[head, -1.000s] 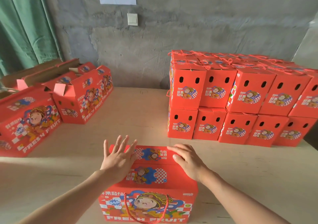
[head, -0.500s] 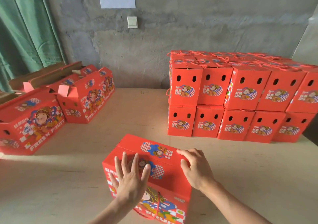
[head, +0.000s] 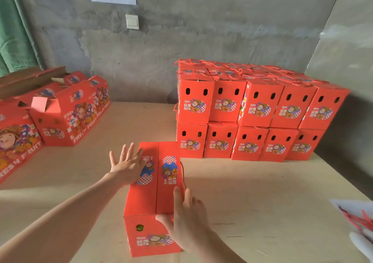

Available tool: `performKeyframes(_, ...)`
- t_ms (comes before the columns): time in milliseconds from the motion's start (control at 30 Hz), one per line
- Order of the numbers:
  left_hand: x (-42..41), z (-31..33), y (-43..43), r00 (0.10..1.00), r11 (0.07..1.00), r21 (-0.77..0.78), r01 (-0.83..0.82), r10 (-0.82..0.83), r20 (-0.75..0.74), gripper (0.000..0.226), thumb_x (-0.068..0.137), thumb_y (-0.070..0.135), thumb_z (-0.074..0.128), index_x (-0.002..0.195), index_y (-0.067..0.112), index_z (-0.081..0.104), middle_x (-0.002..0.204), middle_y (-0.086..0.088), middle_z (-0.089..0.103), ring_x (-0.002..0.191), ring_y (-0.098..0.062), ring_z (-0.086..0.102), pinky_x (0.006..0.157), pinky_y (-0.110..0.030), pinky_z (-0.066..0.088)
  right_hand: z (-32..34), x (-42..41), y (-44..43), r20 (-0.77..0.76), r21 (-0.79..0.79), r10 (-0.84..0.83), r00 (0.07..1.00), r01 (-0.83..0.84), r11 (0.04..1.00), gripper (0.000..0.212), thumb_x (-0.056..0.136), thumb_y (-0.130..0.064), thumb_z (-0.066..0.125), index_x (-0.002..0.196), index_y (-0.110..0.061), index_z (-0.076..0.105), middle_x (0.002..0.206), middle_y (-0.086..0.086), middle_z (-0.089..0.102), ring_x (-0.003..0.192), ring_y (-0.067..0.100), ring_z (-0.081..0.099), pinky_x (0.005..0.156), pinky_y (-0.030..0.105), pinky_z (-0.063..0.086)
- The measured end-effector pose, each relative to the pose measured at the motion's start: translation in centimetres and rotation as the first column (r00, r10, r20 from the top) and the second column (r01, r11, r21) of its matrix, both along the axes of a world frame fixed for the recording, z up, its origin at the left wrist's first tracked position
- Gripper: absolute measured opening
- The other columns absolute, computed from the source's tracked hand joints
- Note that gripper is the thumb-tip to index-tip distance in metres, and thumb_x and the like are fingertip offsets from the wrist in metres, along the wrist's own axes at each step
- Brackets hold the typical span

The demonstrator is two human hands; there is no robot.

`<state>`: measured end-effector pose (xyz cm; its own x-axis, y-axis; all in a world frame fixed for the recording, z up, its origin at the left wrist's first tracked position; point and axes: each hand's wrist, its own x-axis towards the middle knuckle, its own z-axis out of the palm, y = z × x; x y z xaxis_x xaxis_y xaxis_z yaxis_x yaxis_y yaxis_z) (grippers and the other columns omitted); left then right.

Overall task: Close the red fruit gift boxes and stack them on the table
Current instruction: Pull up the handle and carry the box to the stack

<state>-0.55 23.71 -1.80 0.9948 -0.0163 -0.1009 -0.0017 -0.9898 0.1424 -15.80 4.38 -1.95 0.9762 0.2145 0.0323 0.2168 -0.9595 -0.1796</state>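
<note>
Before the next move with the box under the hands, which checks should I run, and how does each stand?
1. Flaps shut: ok; the box has its top flaps meeting along the middle.
2. Hands placed: ok; left hand flat on top, right hand at the near right corner.
3. Rope handle clear: cannot tell; it lies along the right side.
4. Room beside the stack: ok; bare table to its left.
5. Room on top of it: cannot tell.
6. Other boxes closed: not ok; open boxes at left.
</note>
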Motion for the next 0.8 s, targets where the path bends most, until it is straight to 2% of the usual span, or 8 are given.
performKeyframes(133,-3.9,0.0,-0.9,1.000,0.996,-0.088,0.009,-0.010,-0.015,0.060,0.098,0.055,0.016,0.151,0.032,0.001,0.159,0.003,-0.016,0.145,-0.017,-0.017,0.112,-0.057,-0.011,0.3,0.4,-1.0,-0.006,0.007,0.021,1.000,-0.021,1.000,0.087,0.085,-0.074,0.028,0.148,-0.015,0.017,0.137,0.012,0.031,0.122,0.029,0.039,0.102,0.039,0.031)
performKeyframes(300,-9.5,-0.2,-1.8,0.962,0.985,-0.033,0.170,-0.158,0.222,0.059,0.100,0.045,0.019,0.151,0.028,-0.006,0.151,0.013,-0.030,0.135,-0.012,-0.034,0.108,-0.051,-0.021,0.6,3.7,-0.3,0.121,0.096,0.119,0.986,-0.131,0.987,0.065,0.096,-0.057,0.024,0.152,-0.027,0.007,0.159,0.002,-0.015,0.145,0.019,-0.016,0.117,0.036,-0.005)
performKeyframes(433,-11.0,-1.5,-3.1,0.972,0.983,-0.038,0.180,-0.171,0.162,0.054,0.102,0.039,0.016,0.152,0.028,0.000,0.158,0.014,-0.013,0.143,-0.009,-0.020,0.114,-0.048,-0.010,-1.4,5.1,0.9,0.135,0.054,0.213,0.968,-0.221,0.974,0.054,0.102,-0.037,0.025,0.152,-0.019,0.014,0.160,0.002,-0.001,0.147,0.019,-0.007,0.117,0.027,-0.008)
performKeyframes(500,-11.1,-1.9,-3.0,0.974,0.987,-0.050,0.154,-0.143,0.177,0.054,0.101,0.040,0.017,0.152,0.028,0.003,0.159,0.013,-0.007,0.145,-0.008,-0.014,0.115,-0.046,-0.011,-1.9,5.2,1.0,0.207,0.170,0.201,0.957,-0.238,0.956,0.049,0.101,-0.028,0.035,0.148,-0.016,0.028,0.159,0.003,0.011,0.147,0.018,0.003,0.116,0.020,-0.006)
performKeyframes(600,-11.8,-2.4,-3.1,0.952,0.978,-0.195,0.075,-0.012,0.307,0.061,0.098,0.046,0.031,0.151,0.028,0.007,0.158,0.011,-0.007,0.146,-0.010,-0.011,0.116,-0.042,-0.009,-1.9,4.0,1.2,0.348,0.465,0.009,0.938,-0.181,0.867,0.040,0.090,-0.006,0.057,0.129,0.000,0.053,0.143,0.017,0.043,0.137,0.027,0.035,0.113,0.022,0.018)
performKeyframes(700,-13.1,-2.7,-2.9,0.850,0.714,-0.683,-0.154,0.448,0.277,0.075,0.089,0.040,0.060,0.148,0.011,0.024,0.157,-0.006,0.016,0.145,-0.024,0.015,0.115,-0.042,0.015,-2.9,1.5,1.1,0.056,0.887,-0.335,0.941,0.108,0.450,0.034,0.091,-0.004,0.058,0.124,-0.001,0.053,0.127,0.013,0.051,0.120,0.025,0.048,0.101,0.028,0.034)
performKeyframes(767,-13.4,-2.7,-2.6,0.775,0.315,-0.851,-0.421,0.612,-0.157,0.072,0.085,0.047,0.063,0.138,0.003,0.040,0.144,-0.017,0.038,0.132,-0.033,0.039,0.108,-0.045,0.032,-3.7,0.6,0.1,-0.290,0.907,-0.373,0.882,0.377,0.188,0.029,0.096,-0.020,0.051,0.120,-0.005,0.056,0.123,0.012,0.057,0.105,0.017,0.052,0.089,0.027,0.039)
performKeyframes(800,-13.4,-2.3,-2.7,0.751,0.106,-0.853,-0.510,0.539,-0.382,0.065,0.086,0.051,0.061,0.128,0.003,0.051,0.131,-0.019,0.052,0.117,-0.035,0.053,0.100,-0.046,0.043,-3.8,0.6,-0.3,-0.409,0.876,-0.341,0.846,0.469,0.113,0.032,0.099,-0.022,0.045,0.121,-0.001,0.057,0.121,0.014,0.059,0.098,0.018,0.054,0.082,0.027,0.044)
